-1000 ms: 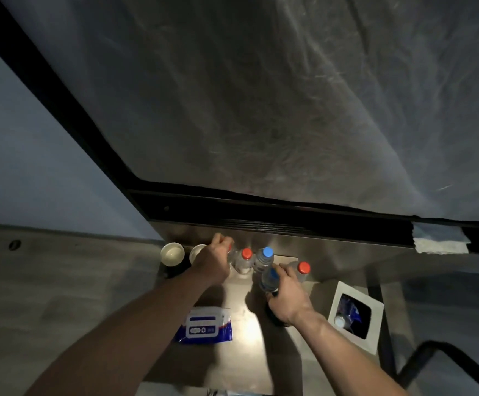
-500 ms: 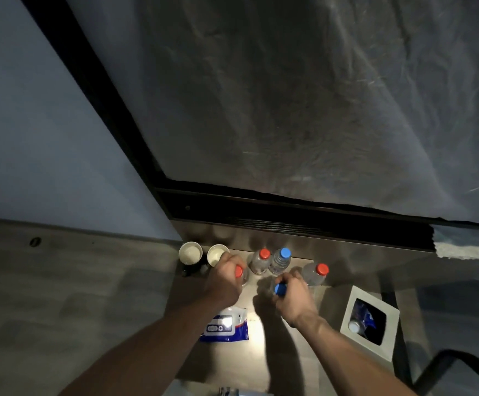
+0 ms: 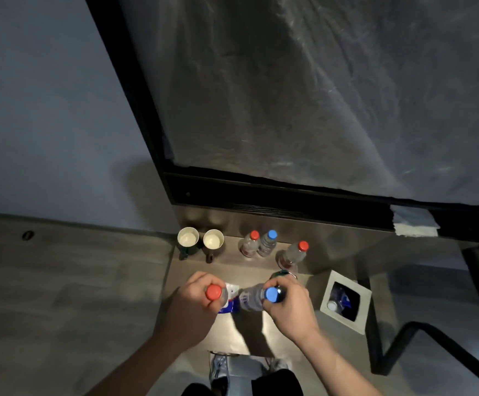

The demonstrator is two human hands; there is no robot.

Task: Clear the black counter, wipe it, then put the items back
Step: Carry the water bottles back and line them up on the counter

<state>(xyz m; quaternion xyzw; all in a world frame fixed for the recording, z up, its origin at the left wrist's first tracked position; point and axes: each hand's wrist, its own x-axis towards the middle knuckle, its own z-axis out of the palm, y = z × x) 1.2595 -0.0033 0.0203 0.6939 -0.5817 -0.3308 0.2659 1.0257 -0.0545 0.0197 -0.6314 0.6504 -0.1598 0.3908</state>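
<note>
Bench [image 3: 261, 338] lies beneath both hands. Left hand [image 3: 195, 307] is clenched on a red-capped bottle [image 3: 214, 292]; right hand [image 3: 289, 307] grips a blue-capped bottle [image 3: 254, 297]. Beyond them stand three bottles [image 3: 264, 244] and two mugs [image 3: 201, 241].

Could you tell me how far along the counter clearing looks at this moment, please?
Early in the clearing. In hand: the left hand grips a red-capped bottle and the right hand a blue-capped bottle, both lifted. Left: two mugs, three bottles and a wipes packet remain on the counter. Wiping and putting back are not yet begun.
</note>
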